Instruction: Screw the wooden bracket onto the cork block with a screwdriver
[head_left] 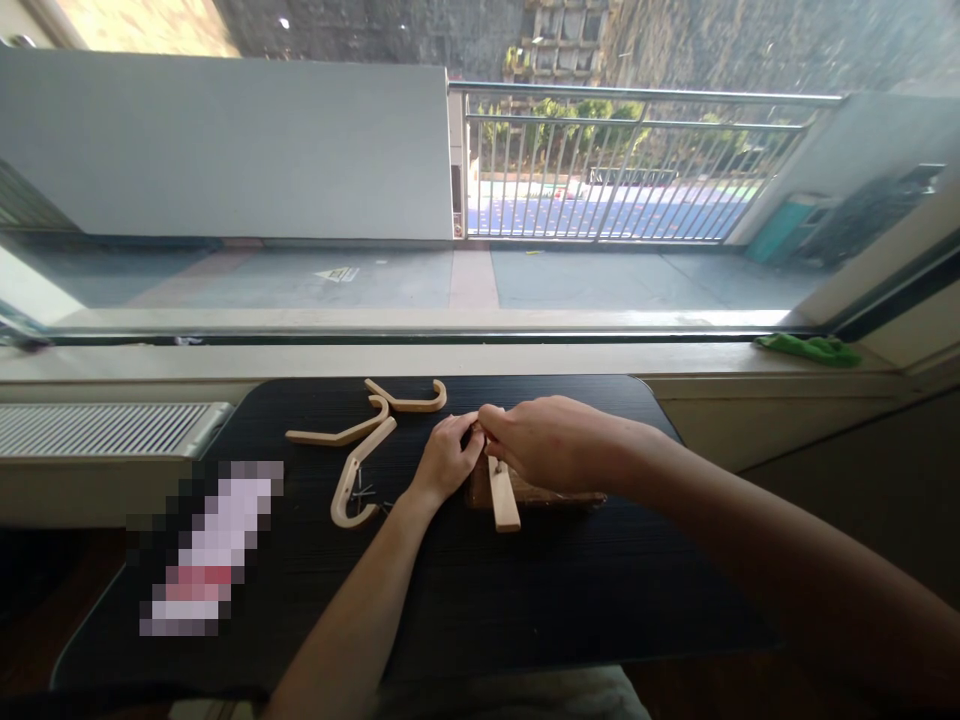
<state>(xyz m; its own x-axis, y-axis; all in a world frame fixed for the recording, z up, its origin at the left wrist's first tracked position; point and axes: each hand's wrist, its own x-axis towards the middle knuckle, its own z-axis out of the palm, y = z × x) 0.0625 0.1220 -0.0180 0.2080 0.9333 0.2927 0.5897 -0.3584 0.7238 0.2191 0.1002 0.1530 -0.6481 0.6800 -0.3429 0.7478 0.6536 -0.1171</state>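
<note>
A pale wooden hook lies over a brown board with a shiny, plastic-like surface. Its straight end juts past the board's near edge, and a small dark screw shows in it. My left hand is closed around the hook's far part, which is mostly covered. Just above and to the right, my right hand is closed in a pinch, its fingertips meeting those of my left hand. Whatever sits in that pinch is hidden.
Left of my hands lie three more wooden hooks: one hook at the back, another hook and a nearer hook beside loose screws. A pixelated object rests on the black table. Behind are a windowsill and green cloth.
</note>
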